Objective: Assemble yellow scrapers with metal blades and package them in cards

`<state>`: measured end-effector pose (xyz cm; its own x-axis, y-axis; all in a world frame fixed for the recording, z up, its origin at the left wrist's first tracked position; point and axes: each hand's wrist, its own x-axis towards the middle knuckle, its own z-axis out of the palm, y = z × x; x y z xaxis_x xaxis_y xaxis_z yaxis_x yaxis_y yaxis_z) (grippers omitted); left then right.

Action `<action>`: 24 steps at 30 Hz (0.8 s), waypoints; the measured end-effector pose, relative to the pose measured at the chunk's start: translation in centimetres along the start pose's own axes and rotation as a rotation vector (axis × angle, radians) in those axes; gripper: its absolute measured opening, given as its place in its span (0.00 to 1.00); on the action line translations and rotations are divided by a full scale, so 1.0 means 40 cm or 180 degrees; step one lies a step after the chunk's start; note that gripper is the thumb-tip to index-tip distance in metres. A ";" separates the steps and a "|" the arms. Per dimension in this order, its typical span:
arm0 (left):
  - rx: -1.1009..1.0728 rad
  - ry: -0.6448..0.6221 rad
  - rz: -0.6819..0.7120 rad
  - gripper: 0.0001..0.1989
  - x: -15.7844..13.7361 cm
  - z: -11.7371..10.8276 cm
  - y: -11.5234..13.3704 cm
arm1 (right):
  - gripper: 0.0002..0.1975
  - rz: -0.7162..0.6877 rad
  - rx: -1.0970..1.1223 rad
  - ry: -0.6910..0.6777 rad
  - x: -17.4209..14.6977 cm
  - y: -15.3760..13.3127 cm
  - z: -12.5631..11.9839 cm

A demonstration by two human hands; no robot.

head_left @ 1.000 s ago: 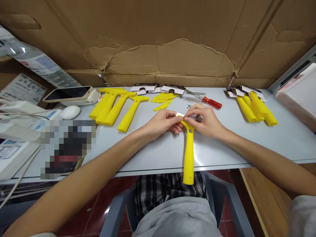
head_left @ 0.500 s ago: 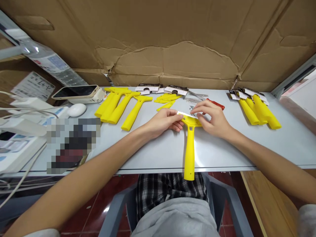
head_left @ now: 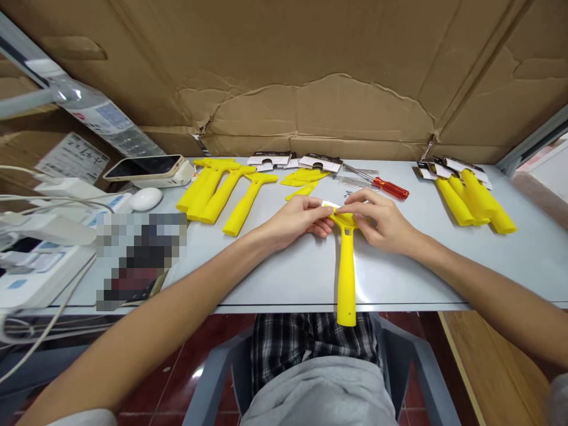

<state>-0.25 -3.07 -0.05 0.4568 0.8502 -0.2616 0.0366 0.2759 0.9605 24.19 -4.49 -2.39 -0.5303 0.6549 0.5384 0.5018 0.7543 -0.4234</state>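
Note:
A yellow scraper [head_left: 346, 272] with a T-shaped head stands out from the table's front edge, its handle pointing toward me. My left hand [head_left: 299, 222] is closed on the left end of the head, thumb on top, by a white strip along the far edge. Bent over the right part of the head is my right hand [head_left: 386, 222], its index fingertip touching down near the middle left and its thumb by the right end. Whether a small part sits under that fingertip is hidden. Just beyond lie tiny screws [head_left: 349, 193] and a red-handled screwdriver [head_left: 390, 187].
Several yellow scraper handles lie left [head_left: 248, 204] and right [head_left: 461, 198]. Flat yellow pieces [head_left: 306, 176], black-and-white cards [head_left: 319, 161] and clear-looking blades [head_left: 350, 180] lie at the back. A phone [head_left: 146, 167], white mouse [head_left: 146, 199], power strip and cables crowd the left. Cardboard [head_left: 310, 77] stands behind.
My right hand has shifted left across the scraper head, its index fingertip now down on it, uncovering the screwdriver's red handle. My left hand keeps its hold; the whole view has shifted slightly.

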 end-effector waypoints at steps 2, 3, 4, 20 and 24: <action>-0.0012 -0.0005 0.0010 0.09 0.001 -0.001 -0.001 | 0.20 0.0242 0.0096 -0.0002 0.005 -0.004 -0.006; -0.0013 0.0010 0.0016 0.09 0.002 -0.003 -0.001 | 0.18 0.0496 0.0214 0.0023 0.009 -0.005 -0.011; -0.0010 0.0043 0.0019 0.08 0.003 -0.006 -0.001 | 0.17 0.0820 0.0397 0.0063 0.014 -0.006 -0.017; -0.0011 0.0251 0.0151 0.07 0.004 -0.017 0.011 | 0.32 0.3021 0.3388 -0.0261 0.035 -0.013 -0.027; -0.0073 0.0417 0.0396 0.24 -0.010 -0.005 0.010 | 0.27 0.2982 0.3428 0.0212 0.036 -0.024 -0.013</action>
<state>-0.58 -3.21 0.42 0.3367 0.9292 -0.1525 -0.0339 0.1738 0.9842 23.30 -4.29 -0.82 -0.2513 0.9416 -0.2243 -0.1277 -0.2620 -0.9566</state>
